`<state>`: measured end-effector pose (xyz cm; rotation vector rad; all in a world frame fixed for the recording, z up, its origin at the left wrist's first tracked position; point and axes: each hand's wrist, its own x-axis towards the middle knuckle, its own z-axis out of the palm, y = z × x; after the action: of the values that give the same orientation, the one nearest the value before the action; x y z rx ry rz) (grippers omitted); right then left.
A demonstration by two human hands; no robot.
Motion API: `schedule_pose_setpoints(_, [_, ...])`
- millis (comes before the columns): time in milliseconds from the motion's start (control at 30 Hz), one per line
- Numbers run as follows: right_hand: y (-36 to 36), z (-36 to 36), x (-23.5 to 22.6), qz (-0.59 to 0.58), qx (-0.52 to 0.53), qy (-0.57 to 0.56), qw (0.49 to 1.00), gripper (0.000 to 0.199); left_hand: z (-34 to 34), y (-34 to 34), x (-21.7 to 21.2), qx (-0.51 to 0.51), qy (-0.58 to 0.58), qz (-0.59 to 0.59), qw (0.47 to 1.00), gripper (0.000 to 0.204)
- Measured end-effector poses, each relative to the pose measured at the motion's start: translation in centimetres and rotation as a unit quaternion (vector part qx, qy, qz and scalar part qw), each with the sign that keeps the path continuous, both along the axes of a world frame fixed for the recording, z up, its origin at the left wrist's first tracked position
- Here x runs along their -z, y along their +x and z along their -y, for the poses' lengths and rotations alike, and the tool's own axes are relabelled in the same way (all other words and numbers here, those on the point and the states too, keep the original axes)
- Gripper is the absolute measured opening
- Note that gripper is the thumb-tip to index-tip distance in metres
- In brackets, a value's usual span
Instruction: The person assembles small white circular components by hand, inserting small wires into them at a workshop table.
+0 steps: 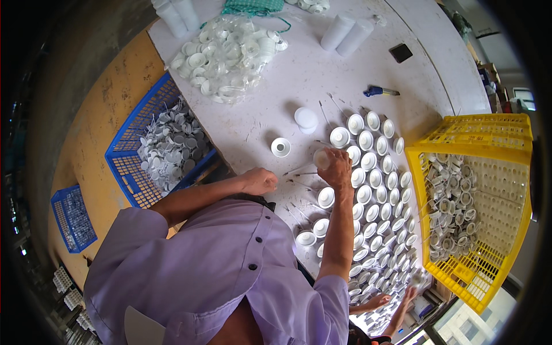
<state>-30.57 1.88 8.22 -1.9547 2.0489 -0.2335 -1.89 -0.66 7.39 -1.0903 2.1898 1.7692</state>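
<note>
My right hand (338,169) pinches a round, translucent white disc (322,159) above the table, at the left edge of many white round lamp housings (364,195) set out in rows. Thin wires stick out from several of them. My left hand (260,181) is curled closed near the table's front edge, close to my body; whatever its fingers hold, if anything, is hidden. Beyond the hands, a single white housing (280,148) with a dark centre hole lies on the table. A small pile of white discs (306,119) sits to its far right.
A clear bag of white rings (230,57) lies at the back left. A blue crate of white parts (129,155) stands left, a yellow crate (477,129) right. Further back are white disc stacks (345,34), a black phone (401,53) and a blue cutter (379,91). Another person's hands (376,303) work at lower right.
</note>
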Motion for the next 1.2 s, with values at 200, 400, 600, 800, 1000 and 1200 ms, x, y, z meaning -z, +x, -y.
schedule_pose_setpoints(200, [-0.4,-0.6,1.0,-0.018,0.022,-0.036,0.999,0.057,-0.8,-0.4,-0.3,0.011,-0.003,0.005,1.0,0.035])
schedule_pose_setpoints(400, [-1.2,-2.1,-0.2,-0.019,0.045,-0.031,0.998,0.056,-0.8,-1.4,0.6,0.057,-0.025,-0.005,0.998,0.03])
schedule_pose_setpoints(600, [-9.5,-6.1,-0.8,0.122,0.241,-0.227,0.936,0.031,-1.0,-1.3,0.3,0.02,0.006,-0.008,1.0,0.028])
schedule_pose_setpoints(800, [-25.3,-8.5,-0.1,0.022,0.506,-0.26,0.822,0.031,-0.7,-2.2,-1.6,-0.017,0.056,0.01,0.998,0.027])
schedule_pose_setpoints(1000, [-35.0,-2.6,-2.0,-0.1,0.557,-0.314,0.762,0.046,0.1,-3.5,-3.6,-0.101,0.109,0.061,0.987,0.027])
schedule_pose_setpoints(1200, [-43.4,1.2,-1.4,0.138,0.59,-0.294,0.739,0.031,0.8,-4.3,-3.5,-0.133,0.088,0.066,0.985,0.022])
